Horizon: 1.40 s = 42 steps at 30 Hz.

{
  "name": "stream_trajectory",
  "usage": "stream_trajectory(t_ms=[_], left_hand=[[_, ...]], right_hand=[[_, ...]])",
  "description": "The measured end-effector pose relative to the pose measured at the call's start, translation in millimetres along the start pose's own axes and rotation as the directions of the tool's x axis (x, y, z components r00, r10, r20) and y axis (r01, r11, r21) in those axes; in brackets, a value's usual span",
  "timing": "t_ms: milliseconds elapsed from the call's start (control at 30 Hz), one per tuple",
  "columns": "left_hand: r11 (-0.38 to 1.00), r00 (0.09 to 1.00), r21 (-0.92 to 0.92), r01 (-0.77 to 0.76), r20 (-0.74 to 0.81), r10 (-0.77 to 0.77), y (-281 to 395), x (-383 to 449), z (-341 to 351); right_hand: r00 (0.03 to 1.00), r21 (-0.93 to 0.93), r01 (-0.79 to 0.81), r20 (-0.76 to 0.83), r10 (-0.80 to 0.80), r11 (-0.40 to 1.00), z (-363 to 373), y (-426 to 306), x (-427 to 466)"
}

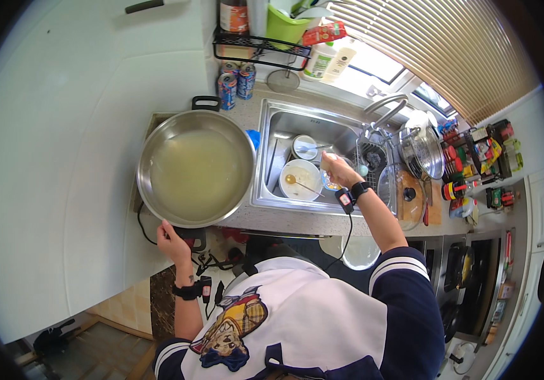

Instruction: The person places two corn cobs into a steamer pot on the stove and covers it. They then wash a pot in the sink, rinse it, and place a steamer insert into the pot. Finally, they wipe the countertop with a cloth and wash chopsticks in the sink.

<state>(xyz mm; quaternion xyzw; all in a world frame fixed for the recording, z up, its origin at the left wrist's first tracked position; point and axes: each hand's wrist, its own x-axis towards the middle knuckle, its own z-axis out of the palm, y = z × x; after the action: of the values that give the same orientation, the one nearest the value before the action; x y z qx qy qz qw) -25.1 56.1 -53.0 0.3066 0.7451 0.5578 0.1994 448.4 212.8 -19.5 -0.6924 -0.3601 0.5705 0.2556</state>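
Observation:
A wide stainless steel pan [196, 175] holds cloudy yellowish liquid on the counter, left of the sink. My left hand [173, 243] grips its near rim beside a black loop handle [198, 239], with the thumb on the edge. Over the steel sink [295, 118], my right hand [342, 172] has its fingers closed around a small pale object [330, 160], mostly hidden, whose kind I cannot tell. Below and left of that hand sits a white bowl [295, 191] with a gold-coloured spoon [292, 179] in it. A smaller bowl [304, 145] with a spoon stands behind it.
Chopsticks [272, 161] lie in the sink's left side. A faucet [386, 107] arches over the back right, near a wire basket [364, 152]. A glass lid [407, 202] rests on a wooden board at right. Drink cans [228, 90] stand behind the pan.

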Motion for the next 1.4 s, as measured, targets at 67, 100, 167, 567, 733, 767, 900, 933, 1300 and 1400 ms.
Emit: stream_trajectory(t_ms=[67, 100, 167, 567, 733, 767, 900, 933, 1300, 1400], left_hand=[[0.999, 0.999, -0.003, -0.040, -0.014, 0.040, 0, 0, 1], [0.998, 0.999, -0.037, -0.050, -0.011, 0.050, 0, 0, 2], [0.998, 0.997, -0.005, -0.067, -0.026, 0.067, -3, 0, 3], [1.000, 0.999, 0.003, 0.022, 0.034, -0.022, -35, 11, -1], [0.998, 0.997, -0.019, 0.059, 0.058, -0.058, -31, 12, -3], [0.989, 0.989, -0.078, 0.127, 0.087, -0.120, -29, 11, -3], [0.983, 0.985, -0.109, 0.151, 0.094, -0.141, -22, 9, -3], [0.984, 0.984, -0.078, 0.160, 0.090, -0.152, -21, 8, -4], [0.942, 0.917, -0.016, 0.336, 0.235, -0.323, -20, 32, -40], [0.971, 0.957, -0.016, 0.239, 0.174, -0.233, -6, 39, -46]], right_hand=[[0.998, 0.012, 0.013, -0.064, -0.012, 1.000, 0, 15, 3], [0.996, -0.016, 0.026, -0.089, -0.027, 1.000, -1, 21, 5], [0.990, -0.076, 0.078, -0.114, -0.086, 0.994, -2, 32, 10], [0.822, -0.602, 0.185, -0.339, -0.458, 0.777, -35, 93, 40], [0.913, -0.404, 0.187, -0.265, -0.310, 0.896, -64, 110, 35], [0.913, -0.341, 0.224, -0.253, -0.319, 0.913, -71, 115, 34], [0.882, -0.309, 0.204, -0.354, -0.311, 0.929, -116, 143, 13], [0.849, -0.467, 0.167, -0.380, -0.368, 0.868, -123, 153, 3], [0.707, -0.812, -0.014, -0.420, -0.569, 0.583, -113, 239, -63], [0.712, -0.845, -0.102, -0.430, -0.554, 0.525, -102, 218, -78]])
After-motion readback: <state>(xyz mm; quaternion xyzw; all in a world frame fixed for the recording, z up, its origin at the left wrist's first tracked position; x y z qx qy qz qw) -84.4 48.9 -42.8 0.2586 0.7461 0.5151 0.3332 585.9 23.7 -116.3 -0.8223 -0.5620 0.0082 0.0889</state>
